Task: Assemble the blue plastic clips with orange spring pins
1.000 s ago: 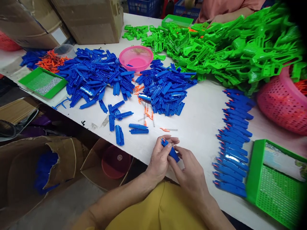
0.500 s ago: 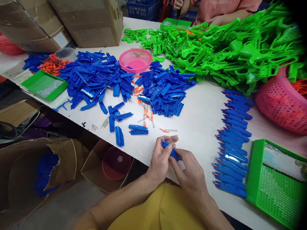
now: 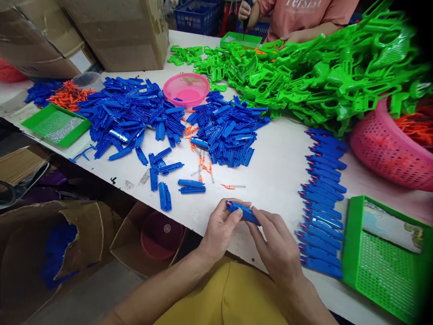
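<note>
Between my two hands, above the table's front edge, is a long blue plastic piece (image 3: pixel 244 213) with an orange bit at its left end. My left hand (image 3: pixel 221 225) is closed on the left part, its thumb lying along the front. The fingertips of my right hand (image 3: pixel 275 234) pinch the right end. An orange part with a spring (image 3: pixel 233 186) lies on the table just beyond. Further left are loose blue pieces (image 3: pixel 165 196) and more orange parts with springs (image 3: pixel 204 164). A column of blue pieces with orange tips (image 3: pixel 321 216) lies to the right.
Large blue heaps (image 3: pixel 128 113) and a pink basket (image 3: pixel 186 88) lie across the table (image 3: pixel 277 158). A green pile (image 3: pixel 304 76) fills the back right. Green trays (image 3: pixel 353 243) stand at both sides. Opposite, a co-worker's hand (image 3: pixel 245 11) holds a dark tool. Cardboard boxes (image 3: pixel 115 40) stand back left.
The blue piece has turned from steeply slanted to nearly level, showing more of its length. My right hand has shifted slightly right and down along it. The whole view has shifted a little.
</note>
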Motion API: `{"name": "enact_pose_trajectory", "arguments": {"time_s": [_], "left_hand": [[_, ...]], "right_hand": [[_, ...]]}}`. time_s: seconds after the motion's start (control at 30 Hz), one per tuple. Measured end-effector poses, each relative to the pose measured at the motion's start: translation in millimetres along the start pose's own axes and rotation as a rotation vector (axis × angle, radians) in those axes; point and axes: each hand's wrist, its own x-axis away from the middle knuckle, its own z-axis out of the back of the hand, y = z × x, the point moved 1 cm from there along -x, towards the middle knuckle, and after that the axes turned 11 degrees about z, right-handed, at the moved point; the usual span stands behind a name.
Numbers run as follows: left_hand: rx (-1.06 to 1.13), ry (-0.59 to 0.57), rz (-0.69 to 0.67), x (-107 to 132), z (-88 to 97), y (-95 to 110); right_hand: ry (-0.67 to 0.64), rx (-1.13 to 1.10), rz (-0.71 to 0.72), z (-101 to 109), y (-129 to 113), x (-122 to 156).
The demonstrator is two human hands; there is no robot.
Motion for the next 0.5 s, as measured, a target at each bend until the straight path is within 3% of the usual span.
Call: {"name": "enact_pose_trajectory", "arguments": {"time_s": [0.07,0.13,0.27,0.5], "left_hand": [[-0.047,0.046,0.003,-0.1,4.0,-0.5],[-0.080,0.083,0.008,0.1,7.6,-1.6],[-0.106,0.066,-0.008,2.5,11.6,-0.7],[-0.144,0.036,0.010,0.8,14.5,7.3]], "right_hand": [[0.003,-0.081,-0.095,3.4,3.2,-1.0],[-0.028,-0.233,-0.284,6.6,7.1,-2.5],[-0.127,-0.580,-0.584,12.6,12.8,-6.2],[-0.154,-0.631,-0.657,11.4,12.3,-5.1]]}}
